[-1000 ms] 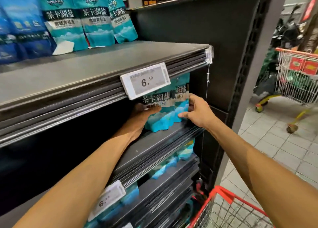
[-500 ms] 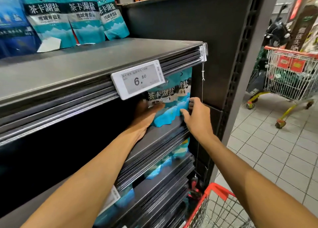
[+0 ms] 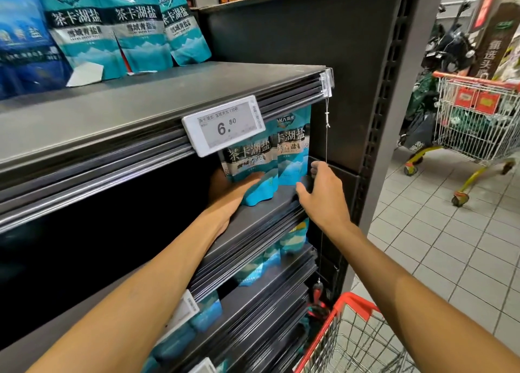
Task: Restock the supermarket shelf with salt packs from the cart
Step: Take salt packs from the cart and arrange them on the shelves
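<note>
Two teal salt packs [image 3: 270, 161] stood upright on second shelf [image 3: 253, 218], at right end, behind price tag [image 3: 223, 125]. Left hand [image 3: 228, 195] gripped front pack, thumb across its face, other fingers hidden behind. Right hand [image 3: 320, 192] just beside right pack, fingers loosely spread, holding nothing. More teal packs [image 3: 112, 26] on top shelf. Red cart [image 3: 351, 330] below right arm.

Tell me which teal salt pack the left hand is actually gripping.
The front pack just under the 6.80 price tag. The left hand grips its lower edge; the pack beside it, toward the right hand, stands ungripped.
</note>
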A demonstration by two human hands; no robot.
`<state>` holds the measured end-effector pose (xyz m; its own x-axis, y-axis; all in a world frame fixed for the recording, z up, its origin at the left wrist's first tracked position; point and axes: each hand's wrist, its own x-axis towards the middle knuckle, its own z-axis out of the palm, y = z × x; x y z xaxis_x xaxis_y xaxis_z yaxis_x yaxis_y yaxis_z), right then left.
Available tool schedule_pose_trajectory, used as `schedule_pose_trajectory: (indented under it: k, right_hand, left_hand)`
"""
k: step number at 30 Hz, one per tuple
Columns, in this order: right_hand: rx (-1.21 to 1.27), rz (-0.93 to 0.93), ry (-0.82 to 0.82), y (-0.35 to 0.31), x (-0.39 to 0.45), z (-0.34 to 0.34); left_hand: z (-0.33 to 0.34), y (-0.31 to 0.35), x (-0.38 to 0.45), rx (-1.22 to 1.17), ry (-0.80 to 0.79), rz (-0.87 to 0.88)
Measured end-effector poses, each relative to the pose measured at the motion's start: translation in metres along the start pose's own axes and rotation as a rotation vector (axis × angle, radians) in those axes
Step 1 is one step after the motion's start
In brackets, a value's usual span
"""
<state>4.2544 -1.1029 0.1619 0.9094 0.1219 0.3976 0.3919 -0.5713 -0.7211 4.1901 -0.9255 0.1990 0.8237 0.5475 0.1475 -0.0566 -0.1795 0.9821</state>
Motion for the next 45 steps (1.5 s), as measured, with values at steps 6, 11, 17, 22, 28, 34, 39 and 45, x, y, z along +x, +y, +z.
schedule_pose_trajectory:
  k: [6, 11, 17, 22, 28, 34, 39, 45]
  right_hand:
    - [0.097, -0.079, 0.008, 0.002, -0.043, -0.032]
    - [0.245, -0.057, 0.012, 0.018, -0.130, -0.086]
    - [0.263, 0.255, 0.133, 0.057, -0.269, -0.150]
    - [0.194, 0.574, 0.292, 0.124, -0.379, -0.187]
    - [0.059, 0.958, 0.337, 0.229, -0.474, -0.196]
    - [-0.006, 1.312, 0.097, 0.348, -0.515, -0.163]
    - [-0.038, 1.357, -0.098, 0.436, -0.511, -0.113]
    - [-0.117, 1.474, -0.181, 0.520, -0.486, -0.061]
  left_hand:
    - [-0.017, 0.011, -0.043, 0.144, 0.102, -0.084]
    - [-0.039, 0.004, -0.122, 0.051, 0.335, 0.268]
    - [-0.019, -0.026, -0.248, -0.066, -0.121, 0.220]
    - [0.041, -0.079, -0.329, -0.036, -0.603, -0.093]
    - [0.138, -0.162, -0.386, 0.233, -1.016, -0.523]
    - [0.231, -0.293, -0.405, 0.702, -1.096, -0.570]
    - [0.293, -0.401, -0.401, 0.957, -1.144, -0.526]
    - [0.357, -0.514, -0.399, 1.100, -1.230, -0.491]
